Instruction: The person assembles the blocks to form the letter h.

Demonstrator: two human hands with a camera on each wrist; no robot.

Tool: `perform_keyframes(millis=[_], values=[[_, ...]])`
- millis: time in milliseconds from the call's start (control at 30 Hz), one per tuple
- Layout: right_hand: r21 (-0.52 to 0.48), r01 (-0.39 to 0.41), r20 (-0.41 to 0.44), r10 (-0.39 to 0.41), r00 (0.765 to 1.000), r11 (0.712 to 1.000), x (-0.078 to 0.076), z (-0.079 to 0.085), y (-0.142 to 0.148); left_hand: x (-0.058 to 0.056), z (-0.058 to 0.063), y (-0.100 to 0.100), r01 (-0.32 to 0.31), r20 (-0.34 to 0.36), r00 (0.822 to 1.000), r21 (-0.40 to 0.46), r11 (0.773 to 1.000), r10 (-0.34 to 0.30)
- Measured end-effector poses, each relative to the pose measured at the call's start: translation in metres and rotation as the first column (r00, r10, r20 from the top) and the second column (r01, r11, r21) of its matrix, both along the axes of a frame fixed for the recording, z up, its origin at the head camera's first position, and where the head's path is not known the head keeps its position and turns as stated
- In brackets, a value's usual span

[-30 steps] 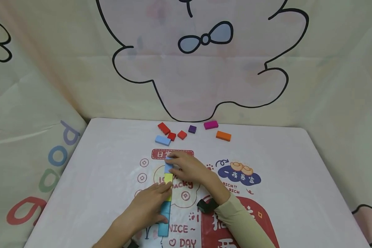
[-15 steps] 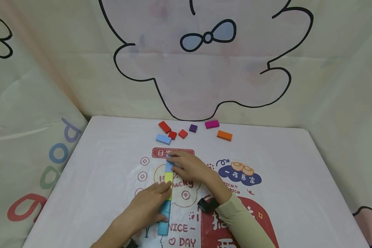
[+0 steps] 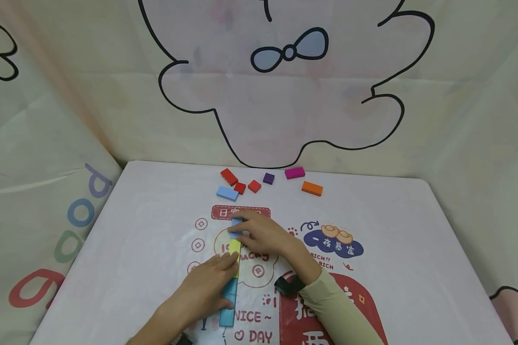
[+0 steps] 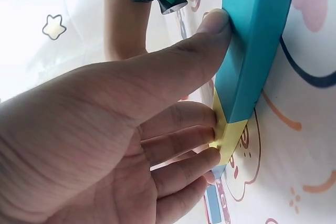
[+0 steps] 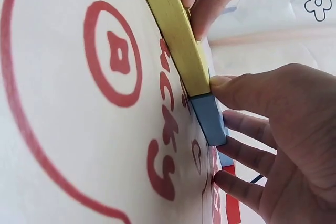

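Note:
A straight row of wooden blocks runs away from me on the table: teal blocks [image 3: 227, 317] nearest, then yellow [image 3: 234, 246], then a light blue block [image 5: 208, 118] at the far end. My left hand [image 3: 210, 282] lies along the left side of the row, fingers fairly straight. Its thumb touches the teal part and its fingertips rest on the yellow. My right hand [image 3: 261, 234] holds the light blue block at the far end, thumb near its joint with the yellow, fingers across its other side. Fingers hide part of both the yellow and light blue pieces.
Loose blocks lie toward the back edge: red [image 3: 229, 177], a light blue one [image 3: 227, 193], purple [image 3: 268, 178], magenta [image 3: 295, 173] and orange [image 3: 312, 188]. The white tabletop [image 3: 164, 206] has printed drawings. A cloth backdrop [image 3: 90, 96] hangs behind.
The right hand's fingers have shifted slightly left over the light blue block. The left hand and the row stay in place; the head view tilts slightly.

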State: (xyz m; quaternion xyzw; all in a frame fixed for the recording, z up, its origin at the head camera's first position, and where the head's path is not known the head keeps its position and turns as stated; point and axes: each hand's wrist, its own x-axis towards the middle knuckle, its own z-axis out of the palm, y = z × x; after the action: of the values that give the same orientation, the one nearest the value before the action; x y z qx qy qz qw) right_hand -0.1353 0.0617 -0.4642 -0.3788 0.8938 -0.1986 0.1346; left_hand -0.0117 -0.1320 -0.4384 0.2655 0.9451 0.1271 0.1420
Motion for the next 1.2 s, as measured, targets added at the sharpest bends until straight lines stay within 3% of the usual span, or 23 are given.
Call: perform_keyframes(millis=[300, 800, 1200], values=[[-0.008, 0.01, 0.013, -0.01, 1.0, 1.0, 0.001, 0.001, 0.0, -0.002, 0.0, -0.002, 0.005, 0.02, 1.0, 0.023, 1.0, -0.005], [-0.018, 0.103, -0.004, -0.103, 0.995, 0.994, 0.0, -0.001, -0.014, -0.002, -0.002, -0.011, -0.006, 0.026, 1.0, 0.091, 0.996, 0.004], [-0.084, 0.174, -0.005, -0.175, 0.985, 0.981, -0.01, -0.007, -0.01, -0.004, -0.004, -0.011, 0.017, 0.025, 1.0, 0.072, 0.997, -0.019]])
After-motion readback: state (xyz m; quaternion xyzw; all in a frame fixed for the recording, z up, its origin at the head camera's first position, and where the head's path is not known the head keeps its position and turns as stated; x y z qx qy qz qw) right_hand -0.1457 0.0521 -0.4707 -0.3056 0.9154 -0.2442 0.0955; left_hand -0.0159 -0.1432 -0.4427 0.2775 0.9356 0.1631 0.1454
